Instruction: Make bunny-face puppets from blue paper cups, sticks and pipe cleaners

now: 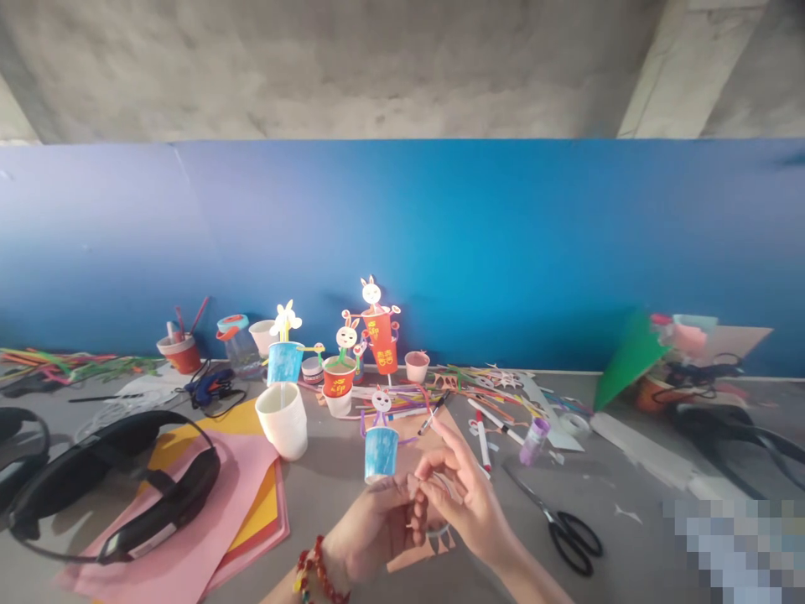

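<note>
My left hand (386, 516), with beaded bracelets at its wrist, is closed, fingers curled in. My right hand (465, 499) meets it at the fingertips, thumb and index finger pinched together, other fingers raised. What lies between the fingertips is too small to make out. Just above my left hand is a blue-painted paper cup (381, 453) with a white paper rabbit head (381, 401) and purple arms; whether the hand holds it, I cannot tell. Beneath both hands lies an orange-tan sheet (418, 556) with cut edges.
Black-handled scissors (572, 537) lie right of my hands, near a purple glue stick (534, 440) and markers (483, 440). Behind stand a red cup figure (381, 344) and a white cup (282, 421). Coloured paper (242, 503) and a black headset (157, 486) lie left.
</note>
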A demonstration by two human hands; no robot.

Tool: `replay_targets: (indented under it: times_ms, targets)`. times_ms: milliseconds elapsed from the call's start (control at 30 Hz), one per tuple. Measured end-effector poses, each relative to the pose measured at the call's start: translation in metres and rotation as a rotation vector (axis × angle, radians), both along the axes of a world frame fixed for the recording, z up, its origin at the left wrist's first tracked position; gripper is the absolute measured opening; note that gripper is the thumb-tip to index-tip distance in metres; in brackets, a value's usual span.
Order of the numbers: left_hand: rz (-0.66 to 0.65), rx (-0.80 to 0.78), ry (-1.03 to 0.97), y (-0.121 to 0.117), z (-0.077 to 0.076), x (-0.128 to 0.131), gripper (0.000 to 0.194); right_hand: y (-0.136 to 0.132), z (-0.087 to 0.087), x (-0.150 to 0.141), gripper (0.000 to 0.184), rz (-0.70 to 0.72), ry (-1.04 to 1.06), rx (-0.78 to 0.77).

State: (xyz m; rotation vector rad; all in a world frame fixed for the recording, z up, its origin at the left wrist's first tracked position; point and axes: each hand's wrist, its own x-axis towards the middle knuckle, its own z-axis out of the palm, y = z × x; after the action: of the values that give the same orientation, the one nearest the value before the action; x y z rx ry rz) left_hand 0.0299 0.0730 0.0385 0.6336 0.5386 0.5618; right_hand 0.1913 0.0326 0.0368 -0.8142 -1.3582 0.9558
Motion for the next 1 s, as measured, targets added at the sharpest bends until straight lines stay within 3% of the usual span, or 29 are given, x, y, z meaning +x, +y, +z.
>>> replay_targets:
  times_ms: [200,333,433,633,767,900,1000]
  targets:
    - [-0.041,0.016,-0.008,-0.002,-0.001,0.0,0.018,-0.003,0.009,0.002,0.062,0.063,0.052,-0.097]
    - [-0.078,0.087,-0.078,0.001,0.0,-0.007,0.028,-0.005,0.013,0.007,0.059,0.081,-0.006,-0.069]
    - [-0.114,0.143,-0.102,0.004,0.0,-0.011,0.024,-0.007,0.014,0.009,0.058,0.073,-0.07,-0.045]
    - [-0.181,0.124,-0.084,0.007,-0.004,-0.014,0.024,-0.009,0.014,0.01,0.056,0.019,-0.195,-0.009]
    - [-0.134,0.101,-0.121,0.007,-0.007,-0.013,0.023,-0.007,0.012,0.011,0.055,-0.026,-0.029,-0.076]
    - [-0.045,0.074,-0.161,0.009,-0.006,-0.01,0.02,-0.003,0.008,0.012,0.029,-0.116,0.235,-0.256]
    - [-0.003,0.077,-0.167,0.01,-0.006,-0.007,0.02,-0.003,0.008,0.01,0.023,-0.115,0.243,-0.288]
